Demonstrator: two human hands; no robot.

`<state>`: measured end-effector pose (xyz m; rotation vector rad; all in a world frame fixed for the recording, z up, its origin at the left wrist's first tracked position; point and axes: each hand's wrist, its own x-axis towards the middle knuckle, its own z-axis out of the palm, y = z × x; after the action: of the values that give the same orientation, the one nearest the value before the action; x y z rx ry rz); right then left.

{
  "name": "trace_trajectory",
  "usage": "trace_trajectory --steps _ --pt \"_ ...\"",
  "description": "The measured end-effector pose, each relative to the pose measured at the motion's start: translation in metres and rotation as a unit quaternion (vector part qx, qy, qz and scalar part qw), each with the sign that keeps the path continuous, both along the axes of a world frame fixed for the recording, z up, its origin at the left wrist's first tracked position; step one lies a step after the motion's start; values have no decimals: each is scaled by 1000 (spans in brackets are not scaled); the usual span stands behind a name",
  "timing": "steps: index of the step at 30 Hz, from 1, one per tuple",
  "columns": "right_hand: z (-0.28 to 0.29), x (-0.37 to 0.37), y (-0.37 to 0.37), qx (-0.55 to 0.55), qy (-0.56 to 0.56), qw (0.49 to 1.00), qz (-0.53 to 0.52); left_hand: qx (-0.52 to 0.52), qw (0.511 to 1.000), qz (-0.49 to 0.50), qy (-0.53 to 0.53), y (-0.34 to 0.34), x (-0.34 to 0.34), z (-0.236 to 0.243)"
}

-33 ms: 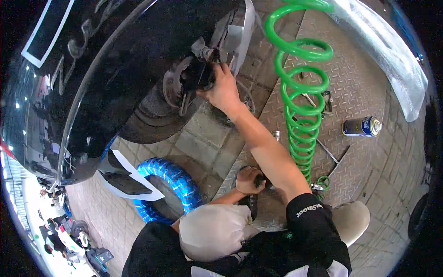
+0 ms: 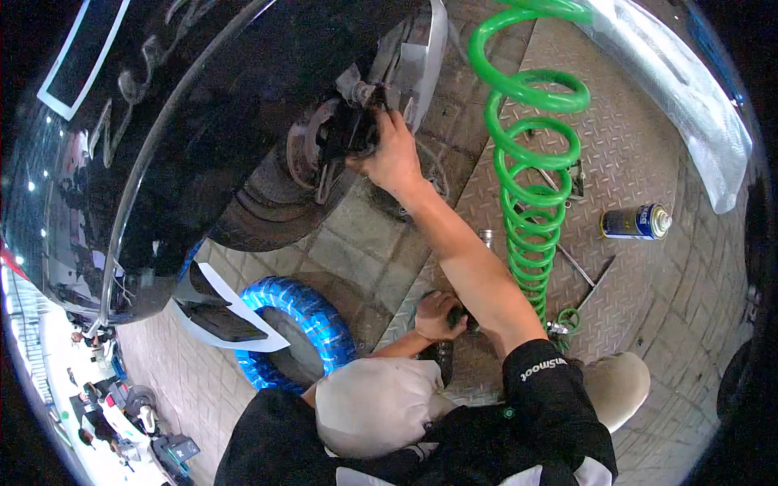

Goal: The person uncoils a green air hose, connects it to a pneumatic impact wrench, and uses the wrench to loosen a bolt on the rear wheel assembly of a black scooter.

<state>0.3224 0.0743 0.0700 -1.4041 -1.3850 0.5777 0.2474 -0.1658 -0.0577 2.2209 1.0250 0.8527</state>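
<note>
Dark brake-like part (image 2: pixel 347 134): found it at the right hand (image 2: pixel 395 158), beside the wheel (image 2: pixel 255 219). Saw black vehicle body (image 2: pixel 235 105) filling most of the area left of the grip. Saw patterned metal plate (image 2: pixel 632 158) right of and below the grip. Spotted green coiled hose (image 2: pixel 528 279) right of it, across the plate, and blue-wrapped tyre (image 2: pixel 336 336) below and left.

Back to the part: read the right hand as closed on its near side, fingertips mostly hidden. Could not tell how firmly, or whether bolted on. Judged it stiff and dense, probably heavy for its bulk, likely slick if greasy, hardly fragile. Best taken by the solid body, as gripped, with a palm underneath if loose.

Saw left hand (image 2: pixel 440 316) well below the right grip, curled against a dark item; could not tell what, or whether held. Noted blue can (image 2: pixel 634 221) well right of the right grip, and bent metal tool (image 2: pixel 602 274) below-right, on the plate.
</note>
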Motion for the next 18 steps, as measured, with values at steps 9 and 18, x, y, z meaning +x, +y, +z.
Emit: trace_trajectory --steps 9,18 --pt "-3 -5 2 11 53 998 15 6 1000 -6 13 -1 -4 -4" --pt "2 4 2 54 100 993 30 -2 1000 -7 18 -4 -4 -13"
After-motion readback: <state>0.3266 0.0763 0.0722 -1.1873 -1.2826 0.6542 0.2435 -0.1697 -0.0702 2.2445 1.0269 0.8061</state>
